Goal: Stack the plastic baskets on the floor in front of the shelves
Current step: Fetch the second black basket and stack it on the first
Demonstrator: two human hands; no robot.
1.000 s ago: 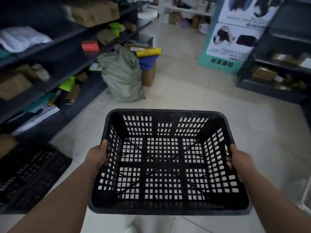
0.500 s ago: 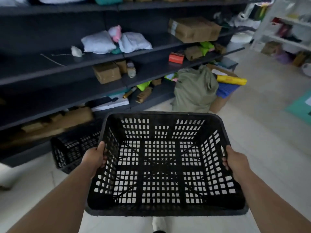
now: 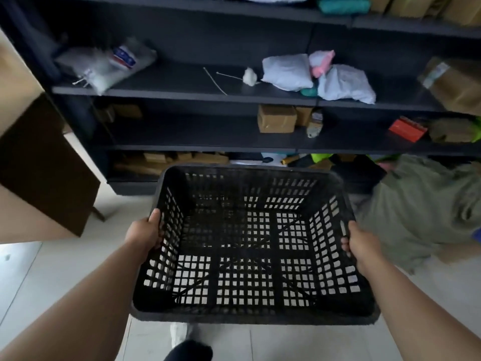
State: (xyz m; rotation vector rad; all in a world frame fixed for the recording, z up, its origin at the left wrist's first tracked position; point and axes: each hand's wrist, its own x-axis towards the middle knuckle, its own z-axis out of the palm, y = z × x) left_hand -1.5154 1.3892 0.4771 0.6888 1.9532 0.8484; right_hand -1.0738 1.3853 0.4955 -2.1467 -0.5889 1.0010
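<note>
I hold a black plastic mesh basket [image 3: 253, 318] level in front of me, above the pale tiled floor. My left hand [image 3: 144, 234] grips its left rim, thumb on top. My right hand [image 3: 360, 242] grips the right rim, fingers curled inside the wall. The basket is empty. Floor tiles show through its near mesh. Its far left part looks dark underneath, and I cannot tell what lies below it. The dark shelves [image 3: 208, 93] stand directly ahead, their lowest board just beyond the basket's far rim.
An olive-green sack [image 3: 421, 212] slumps on the floor to the right, close to the basket. A large cardboard box [image 3: 39, 178] with a dark side stands at the left. Parcels, bags and small boxes [image 3: 277, 118] fill the shelves. My shoe [image 3: 179, 334] is below the basket.
My view has swung left to face the shelves squarely. The floor basket seen at the left half a second ago is out of sight. Both hands keep their grip on the basket.
</note>
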